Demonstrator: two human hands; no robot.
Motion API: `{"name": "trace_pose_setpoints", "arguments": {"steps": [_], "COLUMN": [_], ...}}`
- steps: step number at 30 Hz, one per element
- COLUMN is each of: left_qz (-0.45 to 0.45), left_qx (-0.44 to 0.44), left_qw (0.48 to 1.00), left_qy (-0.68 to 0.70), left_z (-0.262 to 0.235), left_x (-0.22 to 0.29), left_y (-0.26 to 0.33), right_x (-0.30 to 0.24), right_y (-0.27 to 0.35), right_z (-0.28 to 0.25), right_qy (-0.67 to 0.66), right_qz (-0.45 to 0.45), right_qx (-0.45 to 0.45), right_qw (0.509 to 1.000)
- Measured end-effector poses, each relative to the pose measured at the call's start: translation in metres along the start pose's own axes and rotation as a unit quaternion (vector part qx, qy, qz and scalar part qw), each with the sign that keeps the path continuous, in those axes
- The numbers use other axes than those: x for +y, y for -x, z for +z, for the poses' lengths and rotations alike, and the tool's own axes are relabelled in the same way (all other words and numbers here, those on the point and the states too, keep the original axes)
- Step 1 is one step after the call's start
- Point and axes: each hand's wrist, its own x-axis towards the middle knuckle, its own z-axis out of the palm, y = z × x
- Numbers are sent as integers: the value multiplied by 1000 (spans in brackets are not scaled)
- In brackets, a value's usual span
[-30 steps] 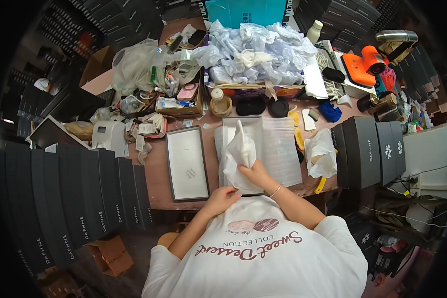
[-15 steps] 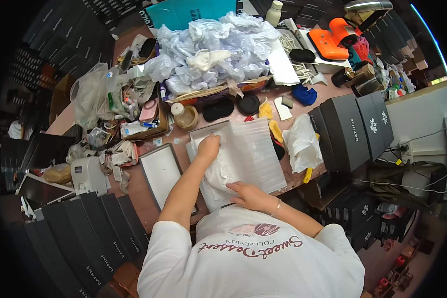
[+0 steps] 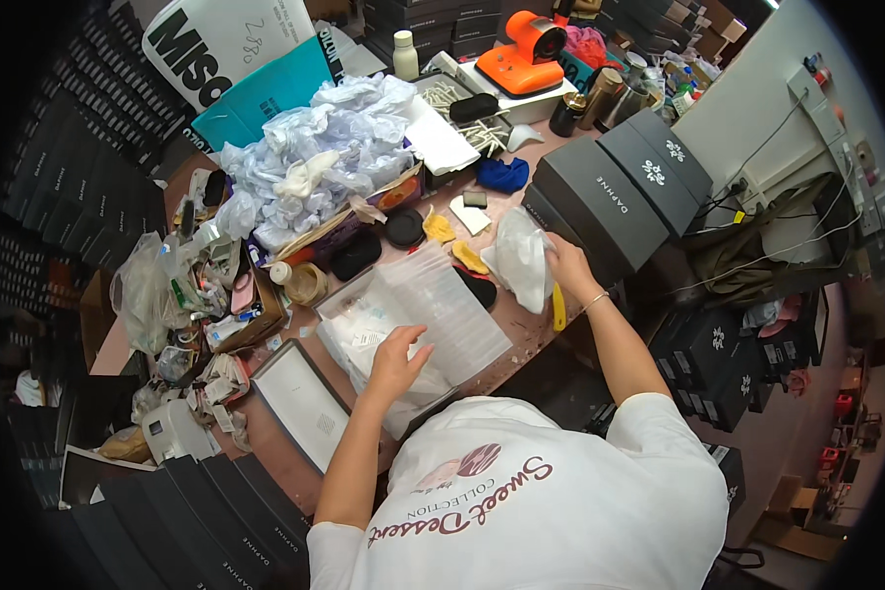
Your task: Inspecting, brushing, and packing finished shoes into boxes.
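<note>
Left hand [image 3: 395, 356] stretched forward from a bare, nearly straight forearm, palm down, fingers [image 3: 415, 339] spread and lightly curled, resting flat. Right arm bent at the elbow and angled out to the right, wrist cocked, thin bracelet at the wrist. Right hand [image 3: 564, 264] raised higher than the left, fingers closed in a pinching grasp. Hands well apart.

Bright, even overhead light falls on the cluttered tabletop [image 3: 521, 339], with only soft, short shadows under the things. The heap of clear plastic bags [image 3: 315, 162] gleams with pale glare. Straight edges bow toward the rim, where a black vignette closes in and detail softens.
</note>
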Motion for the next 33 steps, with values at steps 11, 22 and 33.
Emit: {"name": "trace_pose_setpoints", "arguments": {"steps": [11,22,33], "left_qz": [-302,-109,52], "left_qx": [-103,-90,230], "left_qw": [639,803,945], "left_qy": [700,579,-226], "left_z": [58,-37,25], "left_x": [33,47,69], "left_y": [-57,36,63], "right_x": [-198,-80,-157], "right_y": [42,110,118], "right_z": [-112,-5,41], "right_qy": [-145,-629,-664], "right_qz": [-361,164,246], "right_qx": [-78,-429,-410], "right_qw": [918,627,575]}}
